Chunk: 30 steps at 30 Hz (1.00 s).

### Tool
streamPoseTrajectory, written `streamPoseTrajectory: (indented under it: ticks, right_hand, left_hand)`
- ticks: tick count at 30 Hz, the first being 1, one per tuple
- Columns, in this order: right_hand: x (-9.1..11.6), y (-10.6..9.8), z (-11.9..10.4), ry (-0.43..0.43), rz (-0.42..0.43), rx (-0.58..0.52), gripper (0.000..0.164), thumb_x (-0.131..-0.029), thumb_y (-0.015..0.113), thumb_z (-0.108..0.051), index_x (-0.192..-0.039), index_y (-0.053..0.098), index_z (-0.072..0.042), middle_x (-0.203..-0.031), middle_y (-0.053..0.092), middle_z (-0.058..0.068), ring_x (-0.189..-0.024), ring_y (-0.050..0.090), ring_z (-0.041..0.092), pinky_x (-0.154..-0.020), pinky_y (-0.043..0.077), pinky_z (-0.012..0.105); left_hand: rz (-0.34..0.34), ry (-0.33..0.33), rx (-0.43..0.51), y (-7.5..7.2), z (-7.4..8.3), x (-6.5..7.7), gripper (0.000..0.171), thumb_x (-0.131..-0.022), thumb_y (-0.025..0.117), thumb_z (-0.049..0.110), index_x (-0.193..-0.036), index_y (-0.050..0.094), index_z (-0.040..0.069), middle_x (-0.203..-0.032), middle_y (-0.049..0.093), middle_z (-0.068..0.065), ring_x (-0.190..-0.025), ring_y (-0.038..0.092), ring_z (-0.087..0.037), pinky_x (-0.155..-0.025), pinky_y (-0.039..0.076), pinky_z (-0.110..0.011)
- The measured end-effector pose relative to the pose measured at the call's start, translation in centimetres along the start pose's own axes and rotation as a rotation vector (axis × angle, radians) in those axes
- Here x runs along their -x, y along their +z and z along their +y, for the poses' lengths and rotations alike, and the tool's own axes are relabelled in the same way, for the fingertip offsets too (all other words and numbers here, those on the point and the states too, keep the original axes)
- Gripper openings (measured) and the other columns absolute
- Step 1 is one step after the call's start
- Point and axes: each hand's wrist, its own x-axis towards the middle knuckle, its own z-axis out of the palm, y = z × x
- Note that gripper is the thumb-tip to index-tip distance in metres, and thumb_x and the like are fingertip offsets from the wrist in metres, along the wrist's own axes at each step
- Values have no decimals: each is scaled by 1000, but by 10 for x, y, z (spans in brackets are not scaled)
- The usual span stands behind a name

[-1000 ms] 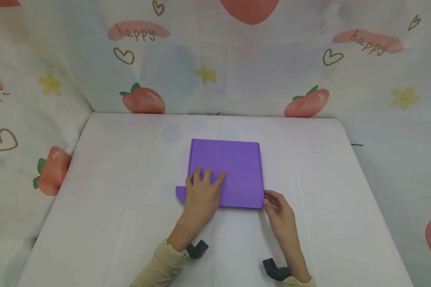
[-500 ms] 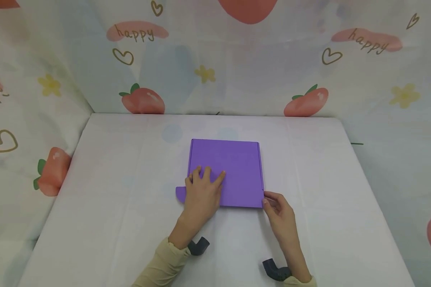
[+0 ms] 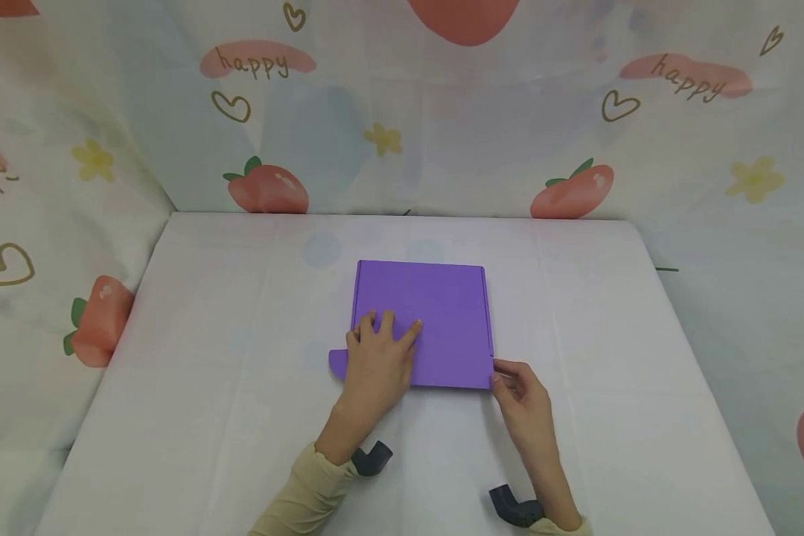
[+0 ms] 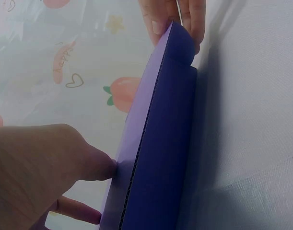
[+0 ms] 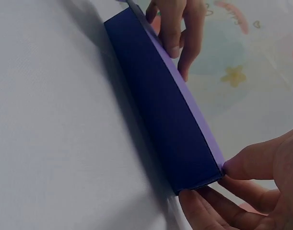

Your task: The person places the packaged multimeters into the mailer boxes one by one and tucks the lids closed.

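A flat purple cardboard box (image 3: 449,320) lies on the white table, its lid down. At its front left corner a rounded side flap (image 3: 337,362) sticks out. My left hand (image 3: 378,365) rests on the front left part of the lid with fingers spread; in the left wrist view its thumb (image 4: 100,164) touches the lid near the front edge. At the front right corner my right hand (image 3: 525,406) pinches the box, thumb (image 5: 247,162) at the lid's edge and fingers curled by the lower corner. The inside of the box is hidden.
The white-covered table (image 3: 174,417) reaches out on every side of the box. Patterned cloth walls (image 3: 442,112) with fruit prints stand behind it and at both sides. Dark curved pieces (image 3: 516,508) are at both wrists.
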Motion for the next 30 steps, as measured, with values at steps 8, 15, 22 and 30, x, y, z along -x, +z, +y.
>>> streamPoseTrajectory:
  ticks: [8,15,22,30]
  right_hand:
    - [-2,-2,5,-47,-7,42,30,-104,61,-7,-133,59,1,-133,68,21,-124,67,33,-88,46,2]
    - [-6,-3,2,-219,53,120,33,-103,61,-4,-136,58,1,-136,65,21,-125,65,38,-100,58,49]
    - [-12,12,-9,-633,131,294,37,-93,66,7,-130,60,5,-137,60,22,-132,53,41,-109,43,46]
    - [-8,36,-27,-832,-6,370,35,-94,67,0,-129,63,1,-142,59,19,-138,51,39,-115,42,52]
  left_hand:
    - [16,-5,13,2,2,1,40,-98,70,33,-138,68,35,-124,62,-12,-129,56,-43,-86,52,-54]
    - [29,-31,152,-2,-1,8,37,-99,69,26,-136,69,30,-130,63,-13,-135,53,-45,-95,49,-57]
    - [111,-68,310,-9,-10,21,30,-97,68,13,-126,74,19,-132,65,-10,-130,56,-38,-100,50,-56]
    - [193,-125,345,-9,-18,49,33,-91,73,5,-124,73,14,-134,64,-12,-127,57,-38,-94,55,-50]
